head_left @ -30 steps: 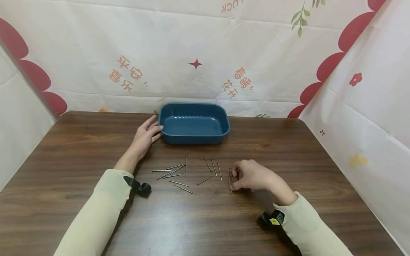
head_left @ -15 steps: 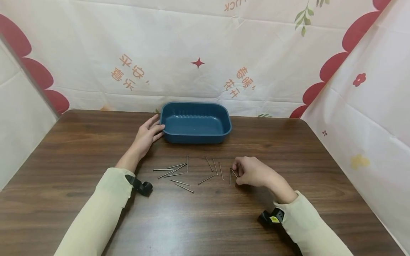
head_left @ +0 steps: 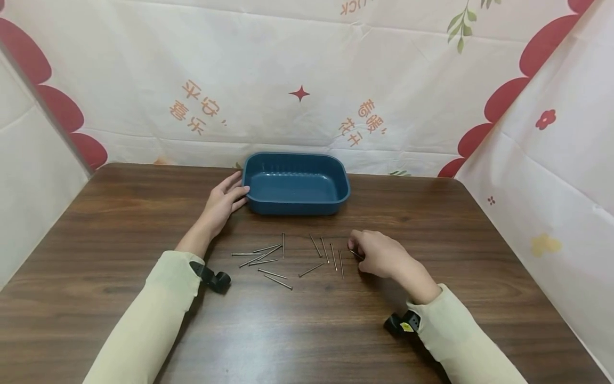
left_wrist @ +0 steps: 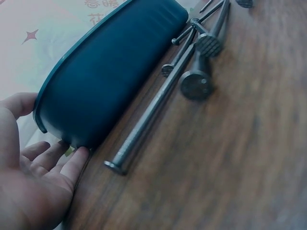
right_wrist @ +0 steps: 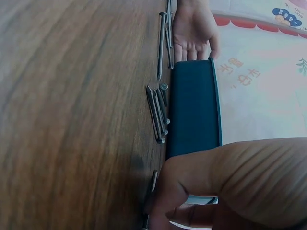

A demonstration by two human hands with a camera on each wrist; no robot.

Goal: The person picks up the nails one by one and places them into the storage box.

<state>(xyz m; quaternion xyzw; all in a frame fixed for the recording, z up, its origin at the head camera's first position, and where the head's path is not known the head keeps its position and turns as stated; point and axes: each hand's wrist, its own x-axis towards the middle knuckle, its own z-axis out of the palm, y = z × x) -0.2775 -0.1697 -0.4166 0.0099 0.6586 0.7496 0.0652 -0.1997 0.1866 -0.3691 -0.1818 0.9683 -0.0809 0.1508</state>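
Note:
My left hand (head_left: 218, 207) touches the left end of a blue plastic basin (head_left: 297, 208), thumb at the rim and straight fingers against the side. In the left wrist view, that end of the basin (left_wrist: 103, 76) fills the upper left. At right, my right hand (head_left: 384, 256) pinches a nail (head_left: 355, 254) between thumb and fingers, low over the table; its far part is hidden by the hand. Just left of it lies a loose row of nails (head_left: 333, 257). In the right wrist view, the row of nails (right_wrist: 156, 115) lies beside the basin.
Several more nails (head_left: 245, 254) lie crossed in front of my left hand, with two (head_left: 278, 282) nearer me. The brown wooden table (head_left: 307, 330) ends at a patterned cloth backdrop (head_left: 268, 69). Another cloth (head_left: 566, 176) hangs along the right.
My right hand has drawn the nail in its fingers away from the row and turned it. A neighbouring nail now lies nearer the row. The left hand stays at the basin.

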